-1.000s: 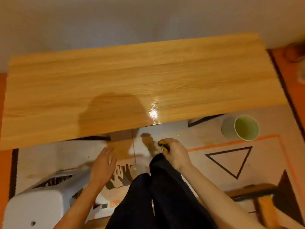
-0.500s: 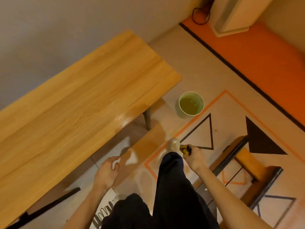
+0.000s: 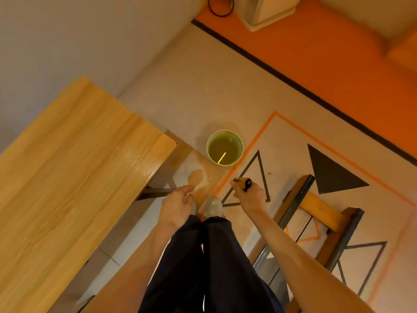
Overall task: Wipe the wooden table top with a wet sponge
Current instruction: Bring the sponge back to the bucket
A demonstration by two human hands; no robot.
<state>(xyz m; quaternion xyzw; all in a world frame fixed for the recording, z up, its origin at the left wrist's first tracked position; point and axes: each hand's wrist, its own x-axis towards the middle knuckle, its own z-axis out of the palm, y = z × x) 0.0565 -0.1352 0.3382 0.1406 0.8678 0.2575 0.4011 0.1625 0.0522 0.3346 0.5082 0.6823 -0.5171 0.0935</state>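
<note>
1. Sponge (image 3: 241, 183): yellow with a dark patch, pinched in right hand (image 3: 249, 195), held off the table top (image 3: 74, 177), between it and the wooden bench frame (image 3: 316, 211), near the bucket (image 3: 225, 150).
2. Left hand (image 3: 178, 204): fingers loose, holding nothing, just beside the table top's near corner.
3. Table top: light wood grain, glossy, sheen near the corner; looks damp there, cannot confirm.
4. Bucket: round, pale green, full of greenish water, on the floor just past the table top's end.
5. Progress, judged: sponge headed for a dip or rinse; no wiping under way, most of the surface likely left.
6. Floor beside the table top: glossy, looks wet; slip risk.
</note>
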